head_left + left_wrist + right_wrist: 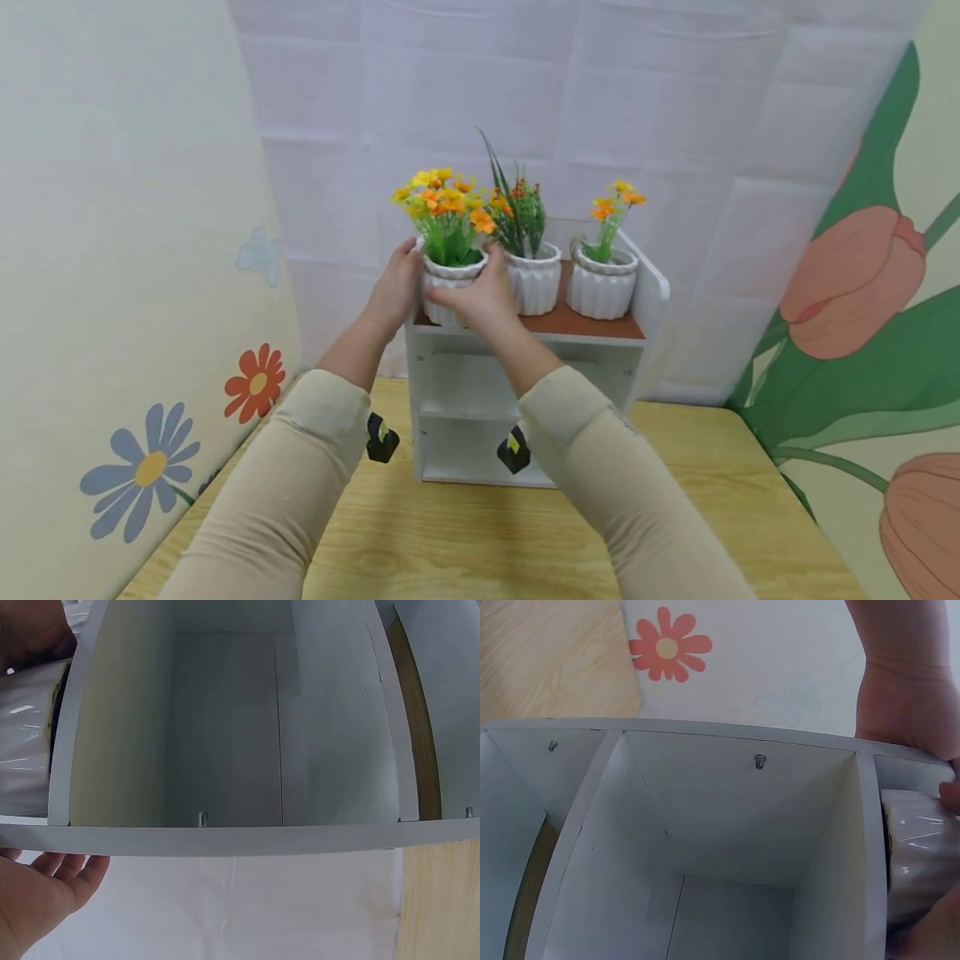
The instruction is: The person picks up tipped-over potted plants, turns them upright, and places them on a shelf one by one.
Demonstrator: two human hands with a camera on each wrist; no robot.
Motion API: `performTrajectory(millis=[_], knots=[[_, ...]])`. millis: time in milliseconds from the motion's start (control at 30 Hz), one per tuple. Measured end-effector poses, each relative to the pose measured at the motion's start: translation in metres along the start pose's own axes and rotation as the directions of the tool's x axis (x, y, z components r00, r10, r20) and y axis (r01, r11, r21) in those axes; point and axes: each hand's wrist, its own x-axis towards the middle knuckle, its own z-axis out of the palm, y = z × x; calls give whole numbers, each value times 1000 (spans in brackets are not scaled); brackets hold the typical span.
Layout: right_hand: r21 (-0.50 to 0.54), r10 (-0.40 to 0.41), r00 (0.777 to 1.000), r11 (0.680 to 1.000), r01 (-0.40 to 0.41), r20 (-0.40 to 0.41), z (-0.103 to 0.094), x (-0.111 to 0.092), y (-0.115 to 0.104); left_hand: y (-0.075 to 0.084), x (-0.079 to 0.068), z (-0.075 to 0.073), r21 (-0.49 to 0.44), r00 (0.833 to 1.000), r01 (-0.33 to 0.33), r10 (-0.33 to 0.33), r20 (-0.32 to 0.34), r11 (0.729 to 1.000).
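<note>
A white fluted flower pot with yellow and orange flowers stands at the left end of the top of a small white shelf unit. My right hand grips this pot from the right, with its thumb across the front. The same pot shows beside the panel in the right wrist view. My left hand lies along the outside of the unit's left side panel. In the left wrist view, the left hand's fingers touch that panel from outside.
Right of the held pot stand a white pot with grassy leaves and another with orange flowers. The shelf unit rests on a wooden table. Behind hangs a white cloth; flower-painted walls flank both sides.
</note>
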Motion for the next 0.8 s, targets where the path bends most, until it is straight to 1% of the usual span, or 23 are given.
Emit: performTrajectory(millis=[133,233,367,500,633,800], knots=[[-33,-24,999,999,23,-37,5,1,2,0,0,0,-12,1000,6,-6,6,1000],[-37,-40,997,999,38,-60,8,3,1,0,-1,-1,-30,1000,7,-6,18,1000],[-28,-34,996,999,32,-83,12,4,-1,0,-1,-1,-38,1000,11,-10,26,999],[-48,-32,993,998,27,-111,16,6,-3,-1,-1,-1,-35,1000,-1,3,31,999],[-33,-32,991,999,28,-130,19,7,-3,0,-2,-1,-27,999,-17,18,35,999],[20,-23,991,999,26,-131,21,8,-2,0,-3,-1,-16,999,-31,32,31,999]])
